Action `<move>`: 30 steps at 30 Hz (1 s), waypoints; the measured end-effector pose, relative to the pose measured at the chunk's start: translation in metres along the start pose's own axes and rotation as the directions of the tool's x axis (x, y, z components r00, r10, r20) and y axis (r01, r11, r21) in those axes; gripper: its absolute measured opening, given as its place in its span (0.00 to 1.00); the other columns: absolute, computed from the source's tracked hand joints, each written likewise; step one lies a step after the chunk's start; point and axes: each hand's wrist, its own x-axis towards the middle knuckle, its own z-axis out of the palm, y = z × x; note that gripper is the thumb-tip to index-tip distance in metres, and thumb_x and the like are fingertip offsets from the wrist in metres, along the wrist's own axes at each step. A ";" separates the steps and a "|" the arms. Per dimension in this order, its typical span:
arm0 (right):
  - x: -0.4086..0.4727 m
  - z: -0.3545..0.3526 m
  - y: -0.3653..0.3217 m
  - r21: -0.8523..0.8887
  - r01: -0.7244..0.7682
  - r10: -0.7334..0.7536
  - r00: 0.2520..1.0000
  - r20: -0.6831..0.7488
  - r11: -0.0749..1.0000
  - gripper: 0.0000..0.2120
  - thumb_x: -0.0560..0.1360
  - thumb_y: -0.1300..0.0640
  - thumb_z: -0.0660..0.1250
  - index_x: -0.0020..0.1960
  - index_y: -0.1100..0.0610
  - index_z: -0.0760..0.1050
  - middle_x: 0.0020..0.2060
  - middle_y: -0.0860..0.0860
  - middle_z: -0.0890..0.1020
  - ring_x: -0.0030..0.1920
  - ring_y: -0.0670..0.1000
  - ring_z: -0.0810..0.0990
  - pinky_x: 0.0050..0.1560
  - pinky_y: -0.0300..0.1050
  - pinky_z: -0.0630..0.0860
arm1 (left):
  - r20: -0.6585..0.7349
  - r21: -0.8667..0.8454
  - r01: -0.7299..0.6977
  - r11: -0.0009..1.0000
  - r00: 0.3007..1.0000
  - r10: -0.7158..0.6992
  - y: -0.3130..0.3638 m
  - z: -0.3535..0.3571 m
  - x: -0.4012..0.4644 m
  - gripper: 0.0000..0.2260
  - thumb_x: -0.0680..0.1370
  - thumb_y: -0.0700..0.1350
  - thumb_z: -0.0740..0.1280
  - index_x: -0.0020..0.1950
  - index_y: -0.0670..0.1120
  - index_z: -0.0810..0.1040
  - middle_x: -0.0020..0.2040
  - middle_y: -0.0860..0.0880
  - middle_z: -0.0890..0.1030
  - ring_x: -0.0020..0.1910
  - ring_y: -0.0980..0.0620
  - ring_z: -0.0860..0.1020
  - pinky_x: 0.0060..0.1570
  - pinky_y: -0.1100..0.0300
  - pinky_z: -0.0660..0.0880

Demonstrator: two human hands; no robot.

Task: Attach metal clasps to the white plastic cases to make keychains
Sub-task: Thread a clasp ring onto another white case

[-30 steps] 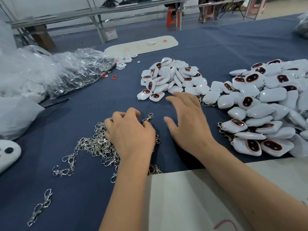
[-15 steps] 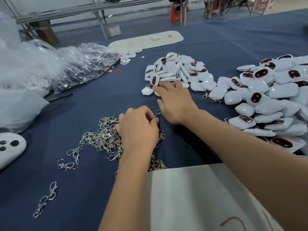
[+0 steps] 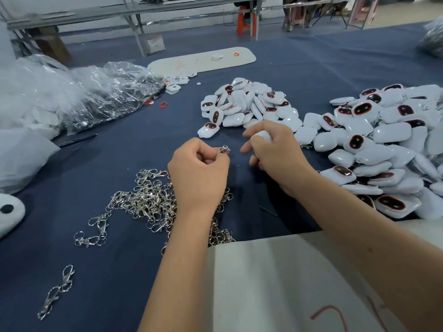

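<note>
- Metal clasp: pinched between the thumb and curled fingers of the left hand, raised above the blue table cover; only its tip shows past the fingertips.
- White case: gripped in the right hand, whose fingers curl round it so that only a small white part is visible. The image of this hand is blurred, so the case's orientation cannot be determined.
- The two hands are close together, side by side, with a narrow gap between the clasp and the case; they are not touching.
- Loose clasp pile: a tangle of silver clasps lying on the cover directly beneath and to the left of the left wrist.
- Two stray groups of clasps lie apart from the pile, one near its left edge and one nearer the table's front corner.
- Small heap of cases: just beyond both hands, some showing a dark oval window rimmed in red.
- Large heap of cases: to the right of the right hand, spreading to the frame edge.
- Clear plastic bags: crumpled at the left rear of the table.
- White board: lies at the near table edge under the right forearm, with red marks on it.
</note>
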 end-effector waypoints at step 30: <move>-0.023 -0.005 0.018 0.141 0.132 -0.123 0.990 -0.070 0.981 0.05 0.75 0.62 0.75 0.43 0.54 0.85 0.29 0.42 0.83 0.26 0.44 0.79 0.33 0.33 0.75 | 0.079 0.121 -0.131 0.984 0.989 0.122 -0.009 0.008 -0.006 0.10 0.73 0.39 0.75 0.36 0.50 0.79 0.35 0.55 0.83 0.34 0.57 0.79 0.37 0.66 0.74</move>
